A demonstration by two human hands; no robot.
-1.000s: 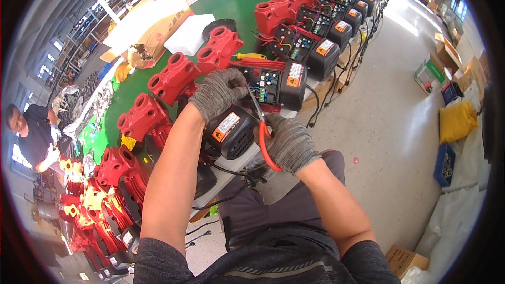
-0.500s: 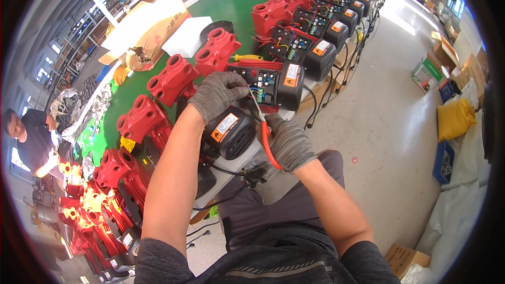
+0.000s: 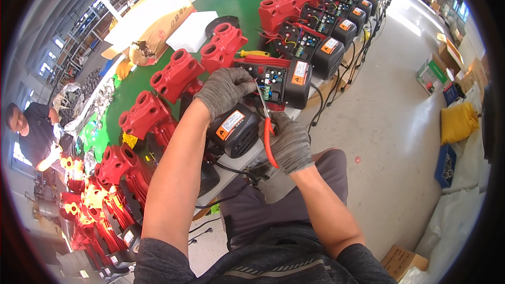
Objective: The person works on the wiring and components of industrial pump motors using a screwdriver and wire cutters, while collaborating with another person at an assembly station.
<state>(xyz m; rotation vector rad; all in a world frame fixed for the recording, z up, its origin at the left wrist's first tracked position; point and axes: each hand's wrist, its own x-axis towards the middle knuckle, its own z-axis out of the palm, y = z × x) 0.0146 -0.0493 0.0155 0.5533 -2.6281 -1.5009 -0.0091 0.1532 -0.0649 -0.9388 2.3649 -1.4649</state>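
Observation:
My right hand [image 3: 289, 142], in a grey knit glove, is closed around red-handled long-nose pliers [image 3: 269, 142]. Their slim silver jaws point up and left, reaching the edge of an open black terminal box [image 3: 272, 84] on a red pump motor. Inside that box are a green connector block and small circuit parts. My left hand [image 3: 226, 92], gloved alike, has its fingers pinched together at the box's left side, close to the jaw tips; what they grip is too small to make out. A closed black cover [image 3: 234, 130] with an orange-and-white label lies just below my left hand.
Red pump housings [image 3: 176, 76] line the green bench [image 3: 231, 0], with more open units in a row to the far right. A yellow-handled screwdriver [image 3: 255, 53], white foam [image 3: 193, 31] and an open carton [image 3: 163, 23] lie beyond. Another person [image 3: 39, 131] stands at left. Black cables [image 3: 234, 171] hang over the edge.
The view has shifted slightly, so the bench appears a little farther right. Both hands keep nearly the same place at the terminal box, with the pliers still in my right hand.

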